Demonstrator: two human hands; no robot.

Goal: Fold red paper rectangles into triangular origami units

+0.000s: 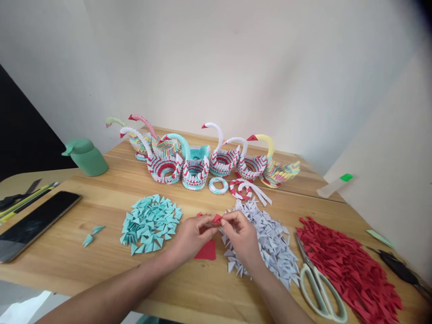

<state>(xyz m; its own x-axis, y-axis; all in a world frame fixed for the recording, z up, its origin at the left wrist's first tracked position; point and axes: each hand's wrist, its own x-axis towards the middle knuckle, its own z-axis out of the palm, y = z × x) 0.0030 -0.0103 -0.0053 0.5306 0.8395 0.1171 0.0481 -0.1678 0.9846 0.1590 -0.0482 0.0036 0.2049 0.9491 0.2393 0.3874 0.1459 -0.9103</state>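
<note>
Red piece: a small folded red paper piece (218, 219) sits between the fingertips of both hands, lifted just above the wooden table (101, 270).
Left hand: the left hand (192, 235) pinches the near-left end of the piece, thumb and forefinger closed on it, the other fingers curled under.
Right hand: the right hand (241, 234) pinches the other end, fingertips pressed together on the paper; the two hands all but touch at the piece.
Under the hands: a flat red paper square (206, 250) lies on the table just below the left hand's wrist side.
Left of the left hand: a heap of teal folded triangles (150, 222), near; farther out, a few stray teal triangles (92, 236), then a dark phone (32, 225).
Beneath and right of the right hand: a heap of white folded triangles (270, 240), partly covered by that hand; just beyond it, pale-handled scissors (319, 281), then a spread of red folded triangles (347, 265).
Beyond both hands: a row of paper swans (202, 157) built from folded pieces, with small paper rings (218, 185) in front of them.
Far left: a green bottle (86, 156), well apart from the hands.
</note>
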